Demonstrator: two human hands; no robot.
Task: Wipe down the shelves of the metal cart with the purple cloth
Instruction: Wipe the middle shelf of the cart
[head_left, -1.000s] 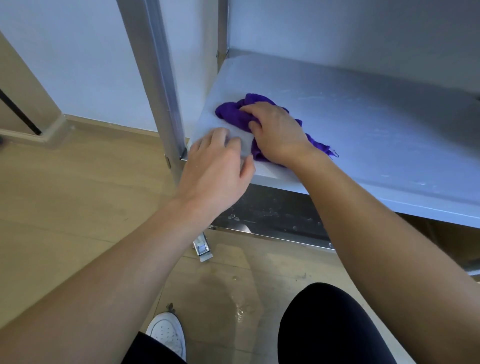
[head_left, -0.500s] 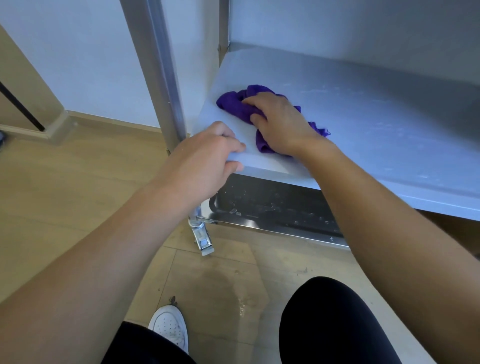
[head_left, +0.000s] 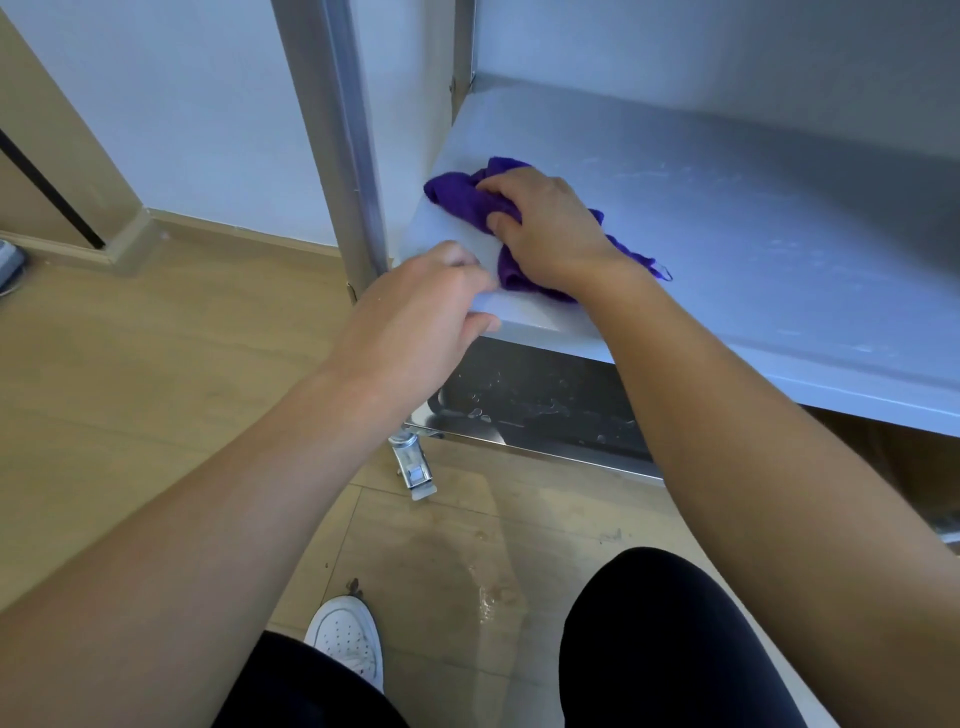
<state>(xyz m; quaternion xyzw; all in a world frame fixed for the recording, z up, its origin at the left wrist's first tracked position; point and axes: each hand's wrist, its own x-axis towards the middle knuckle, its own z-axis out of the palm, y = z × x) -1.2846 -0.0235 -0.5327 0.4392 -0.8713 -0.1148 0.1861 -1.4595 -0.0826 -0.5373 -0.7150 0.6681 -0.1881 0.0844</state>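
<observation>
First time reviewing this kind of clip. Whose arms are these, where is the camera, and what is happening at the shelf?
There is no machine here: these are a person's two bare arms, filmed by one wide-angle camera worn on the head, looking forward and down. That is why a white shoe shows at the bottom on the wooden floor. The right hand grips a crumpled purple cloth lying on the grey metal shelf of the cart, near its left front corner. The left hand holds the front edge of that same shelf, fingers on top, thumb beneath. Below it is a shiny lower metal shelf with water droplets on it.
</observation>
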